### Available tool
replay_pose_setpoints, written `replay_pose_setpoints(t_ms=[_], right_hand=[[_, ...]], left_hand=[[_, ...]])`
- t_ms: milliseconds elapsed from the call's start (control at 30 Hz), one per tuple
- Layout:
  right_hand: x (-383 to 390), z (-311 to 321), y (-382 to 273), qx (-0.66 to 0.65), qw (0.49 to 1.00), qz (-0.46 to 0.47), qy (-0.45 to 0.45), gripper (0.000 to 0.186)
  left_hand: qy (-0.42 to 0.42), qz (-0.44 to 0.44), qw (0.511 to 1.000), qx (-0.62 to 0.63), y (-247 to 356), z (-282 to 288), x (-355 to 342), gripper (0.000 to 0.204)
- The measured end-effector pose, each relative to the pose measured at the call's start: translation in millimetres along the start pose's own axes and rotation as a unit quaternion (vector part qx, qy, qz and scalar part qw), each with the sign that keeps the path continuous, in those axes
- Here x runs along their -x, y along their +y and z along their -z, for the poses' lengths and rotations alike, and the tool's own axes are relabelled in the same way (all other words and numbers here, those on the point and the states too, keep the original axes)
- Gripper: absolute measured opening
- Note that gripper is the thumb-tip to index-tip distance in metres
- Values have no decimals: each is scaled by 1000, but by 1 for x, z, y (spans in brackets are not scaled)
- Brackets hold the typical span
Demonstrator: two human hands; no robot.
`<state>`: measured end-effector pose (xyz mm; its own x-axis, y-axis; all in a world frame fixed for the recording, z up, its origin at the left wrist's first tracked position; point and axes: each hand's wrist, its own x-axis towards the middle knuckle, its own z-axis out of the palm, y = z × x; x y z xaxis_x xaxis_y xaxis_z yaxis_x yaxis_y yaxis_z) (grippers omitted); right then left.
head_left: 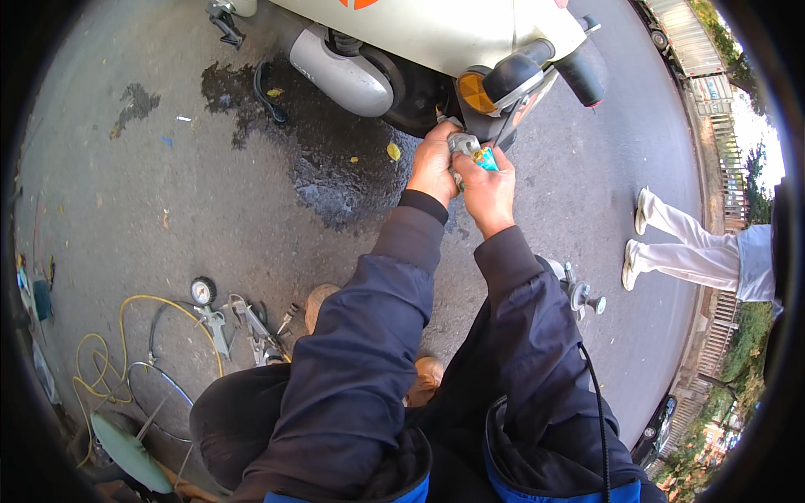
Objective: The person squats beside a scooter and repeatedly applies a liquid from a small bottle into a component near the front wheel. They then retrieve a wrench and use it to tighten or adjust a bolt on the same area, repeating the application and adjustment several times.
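Note:
Both hands meet in front of me, just below the rear wheel (419, 96) of a pale scooter (436, 33). My left hand (431, 168) is closed around a grey metal part (463, 144), whose lower side is hidden by the fingers. From the right, my right hand (490, 194) is closed on a small blue-and-yellow tube or packet (485, 158), pressed against the grey part. Its exact kind does not show. An orange round reflector (475, 90) on the scooter lies just above the hands, and a silver rounded cover (340, 77) is to their upper left.
A wet dark patch (335, 189) with a yellow leaf (393, 151) spreads on the asphalt. At lower left lie a pressure gauge (203, 291), metal tools (256, 327) and a yellow hose (126, 314). A metal device with knobs (580, 298) stands by my right sleeve. A person (688, 243) stands at right.

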<state>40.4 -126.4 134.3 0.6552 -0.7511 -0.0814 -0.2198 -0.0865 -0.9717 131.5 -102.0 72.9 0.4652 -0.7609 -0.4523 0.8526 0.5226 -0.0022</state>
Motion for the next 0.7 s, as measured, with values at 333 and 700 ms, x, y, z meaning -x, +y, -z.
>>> replay_pose_setpoints(t_ms=[333, 700], right_hand=[[0, -15, 12, 7, 997, 66, 29, 3], [-6, -18, 13, 135, 983, 117, 45, 9]], left_hand=[[27, -59, 994, -88, -2, 2, 3, 12], [-9, -52, 988, -144, 4, 12, -8, 17]])
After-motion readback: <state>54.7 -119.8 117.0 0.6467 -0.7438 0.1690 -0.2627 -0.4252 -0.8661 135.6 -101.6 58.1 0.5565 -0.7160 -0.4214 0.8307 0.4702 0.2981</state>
